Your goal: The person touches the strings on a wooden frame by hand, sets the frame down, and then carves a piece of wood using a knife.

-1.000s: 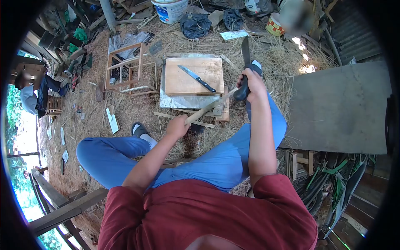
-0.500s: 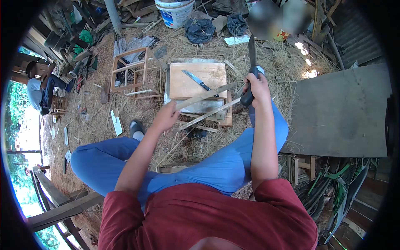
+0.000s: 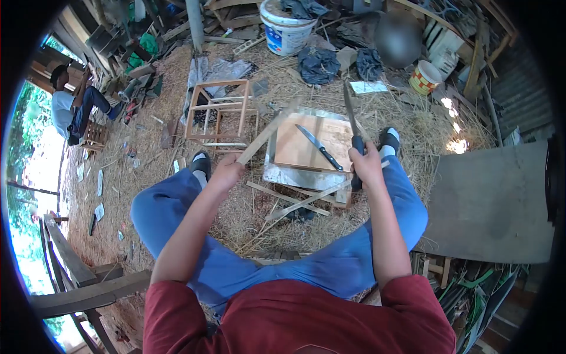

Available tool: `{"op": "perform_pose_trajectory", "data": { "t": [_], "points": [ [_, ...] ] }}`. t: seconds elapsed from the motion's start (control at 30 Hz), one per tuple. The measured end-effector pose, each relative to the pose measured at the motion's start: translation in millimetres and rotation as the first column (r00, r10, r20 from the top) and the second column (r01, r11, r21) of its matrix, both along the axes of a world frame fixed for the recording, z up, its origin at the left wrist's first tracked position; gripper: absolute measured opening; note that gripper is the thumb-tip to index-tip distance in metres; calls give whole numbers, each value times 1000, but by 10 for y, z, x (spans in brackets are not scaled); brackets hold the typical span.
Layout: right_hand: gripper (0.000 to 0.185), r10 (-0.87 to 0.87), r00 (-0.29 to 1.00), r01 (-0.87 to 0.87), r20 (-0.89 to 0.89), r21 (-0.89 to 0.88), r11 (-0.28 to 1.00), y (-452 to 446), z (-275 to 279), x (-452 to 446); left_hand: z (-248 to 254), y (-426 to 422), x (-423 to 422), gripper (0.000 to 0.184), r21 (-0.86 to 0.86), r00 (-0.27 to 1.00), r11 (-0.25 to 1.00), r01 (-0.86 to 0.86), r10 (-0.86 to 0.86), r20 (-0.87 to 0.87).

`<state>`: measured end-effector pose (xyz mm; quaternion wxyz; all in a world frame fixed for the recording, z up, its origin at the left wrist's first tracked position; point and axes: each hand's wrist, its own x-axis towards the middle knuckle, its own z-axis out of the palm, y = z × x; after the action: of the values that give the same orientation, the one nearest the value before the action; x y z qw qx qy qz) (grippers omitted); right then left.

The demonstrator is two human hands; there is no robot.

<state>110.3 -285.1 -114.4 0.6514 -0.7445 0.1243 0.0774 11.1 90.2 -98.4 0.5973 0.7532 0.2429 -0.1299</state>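
My left hand [image 3: 229, 171] is closed around the lower end of a flat wooden strip [image 3: 260, 140], whose far end tilts up and away and is blurred. In my right hand [image 3: 368, 166] is a large knife [image 3: 349, 110], gripped by its black handle with the dark blade pointing away from me. The strip and the blade are apart. Between my hands a second knife [image 3: 318, 146] with a black handle lies on a wooden board [image 3: 289, 151]. Another thin strip [image 3: 306, 203] slants below the board, near my right knee.
A small wooden frame [image 3: 218, 112] stands left of the board. Farther back are a white bucket [image 3: 287, 35], black plastic bags [image 3: 318, 66] and a checkered tub [image 3: 424, 79]. A large grey sheet [image 3: 495, 203] lies at right. Another person [image 3: 68, 109] sits at far left.
My hands have moved apart. The strip in my left hand has swung away from the large knife and points more steeply upward. The camera view has shifted too.
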Motion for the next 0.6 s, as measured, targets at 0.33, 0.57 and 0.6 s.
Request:
{"op": "perform_pose_trajectory", "data": {
  "t": [0.33,0.57,0.6],
  "points": [
    [36,321,947,-299,26,-299,906,786,-576,-250,-144,268,178,23,-486,905,804,-344,421,56],
    [31,337,913,-198,231,-472,859,1005,-611,-264,-103,682,375,31,-475,883,789,-390,466,49],
    [30,341,911,-198,230,-482,853,1055,-583,-282,-88,745,413,31,-475,884,790,-388,464,49]
  ]
}}
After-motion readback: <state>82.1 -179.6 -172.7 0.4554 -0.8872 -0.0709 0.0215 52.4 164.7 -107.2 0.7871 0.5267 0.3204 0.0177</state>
